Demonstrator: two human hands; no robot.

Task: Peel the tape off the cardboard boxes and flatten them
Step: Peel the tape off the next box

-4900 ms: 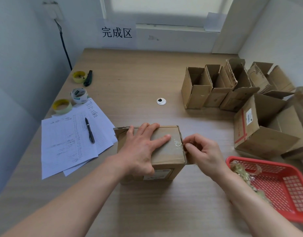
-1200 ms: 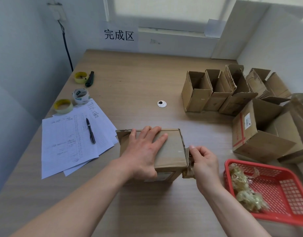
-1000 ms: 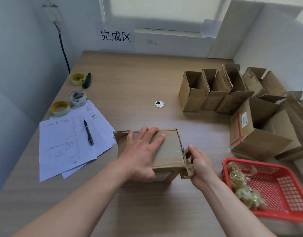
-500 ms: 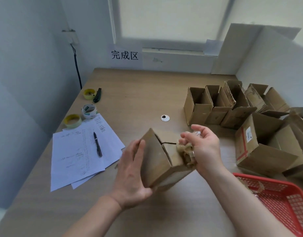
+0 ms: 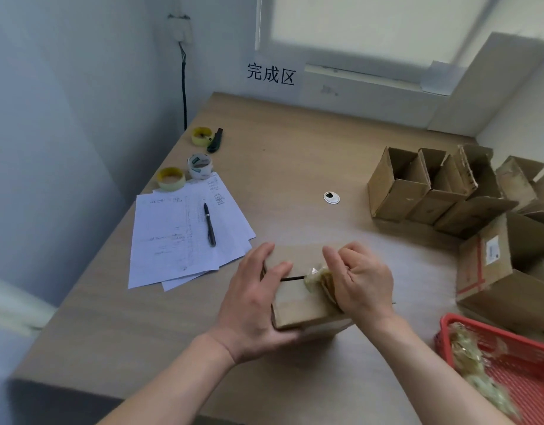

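A small brown cardboard box [image 5: 298,305] stands on the wooden table [image 5: 295,154] in front of me, its top flaps showing a dark seam. My left hand [image 5: 252,305] grips the box's left side, fingers over the top edge. My right hand [image 5: 361,282] rests on the box's right top and pinches a crumpled wad of yellowish peeled tape [image 5: 316,277]. Part of the box's right side is hidden behind that hand.
Opened cardboard boxes [image 5: 417,188] stand at the right, a larger box with red tape [image 5: 503,271] nearer. A red basket [image 5: 509,360] with tape scraps sits at the lower right. Papers with a pen [image 5: 209,223] and tape rolls [image 5: 200,165] lie at the left.
The box has been turned over and set back down with the seam side up. My right hand still holds the tape wad and now rests on the top. The camera tilted.
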